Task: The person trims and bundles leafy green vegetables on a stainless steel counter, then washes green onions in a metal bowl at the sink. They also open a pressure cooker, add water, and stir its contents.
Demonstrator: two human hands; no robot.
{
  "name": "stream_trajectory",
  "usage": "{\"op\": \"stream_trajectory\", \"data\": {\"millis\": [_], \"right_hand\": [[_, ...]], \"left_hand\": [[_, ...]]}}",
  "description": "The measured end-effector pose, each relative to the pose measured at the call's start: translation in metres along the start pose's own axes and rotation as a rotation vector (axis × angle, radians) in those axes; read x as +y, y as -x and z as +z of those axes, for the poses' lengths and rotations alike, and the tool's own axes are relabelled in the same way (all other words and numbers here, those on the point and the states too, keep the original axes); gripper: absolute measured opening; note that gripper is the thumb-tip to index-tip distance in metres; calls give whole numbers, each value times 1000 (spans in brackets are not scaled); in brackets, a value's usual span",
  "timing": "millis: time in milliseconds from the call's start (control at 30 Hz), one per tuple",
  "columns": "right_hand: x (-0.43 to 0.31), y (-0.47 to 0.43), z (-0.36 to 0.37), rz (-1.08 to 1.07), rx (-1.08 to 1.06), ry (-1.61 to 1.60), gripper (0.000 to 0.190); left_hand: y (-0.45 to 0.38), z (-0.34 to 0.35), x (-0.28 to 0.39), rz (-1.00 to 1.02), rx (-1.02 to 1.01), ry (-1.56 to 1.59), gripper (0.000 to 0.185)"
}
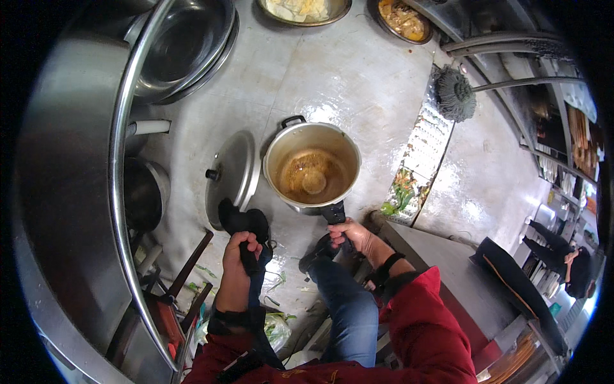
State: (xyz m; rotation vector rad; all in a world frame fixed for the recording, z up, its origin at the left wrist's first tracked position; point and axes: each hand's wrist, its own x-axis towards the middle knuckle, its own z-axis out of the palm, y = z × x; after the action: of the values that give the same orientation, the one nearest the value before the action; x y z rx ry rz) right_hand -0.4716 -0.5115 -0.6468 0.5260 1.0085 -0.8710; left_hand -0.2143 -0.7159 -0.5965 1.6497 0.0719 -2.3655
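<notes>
A metal pressure cooker pot [312,163] stands before me, with brown residue over its inner bottom. Its long black handle [334,212] points toward me, and my right hand [349,235] grips it. To the pot's left, the round metal lid [231,168] is tilted steeply, with a black knob [212,174] on the face turned left. My left hand [242,247] is closed around a black handle that appears to belong to this lid. A dark shoe partly blends with the handle there, so the joint is hard to make out.
A steel rail [117,158] curves along the left beside large metal basins [184,48]. Food-filled bowls [307,19] stand at the far side. A perforated drain strip [417,153] holds vegetable scraps, with a grey mop head [453,93] above. Another person [559,254] is at far right.
</notes>
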Motion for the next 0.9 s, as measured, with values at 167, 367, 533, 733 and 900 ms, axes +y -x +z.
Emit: {"op": "stream_trajectory", "data": {"millis": [167,367,533,733,900], "right_hand": [[35,46,24,-25,-101,-377,12],[62,169,83,-199,-29,-378,9],[66,284,147,-295,162,-209,12],[63,375,181,-428,10,-66,15],[56,438,182,-451,-105,-82,14]], "left_hand": [[16,-14,-16,-16,-67,121,13],[124,-30,-22,-21,-234,-346,28],[258,1,1,-124,-316,-434,28],[406,41,32,-182,-433,-450,8],[541,62,56,-8,-555,-484,19]]}}
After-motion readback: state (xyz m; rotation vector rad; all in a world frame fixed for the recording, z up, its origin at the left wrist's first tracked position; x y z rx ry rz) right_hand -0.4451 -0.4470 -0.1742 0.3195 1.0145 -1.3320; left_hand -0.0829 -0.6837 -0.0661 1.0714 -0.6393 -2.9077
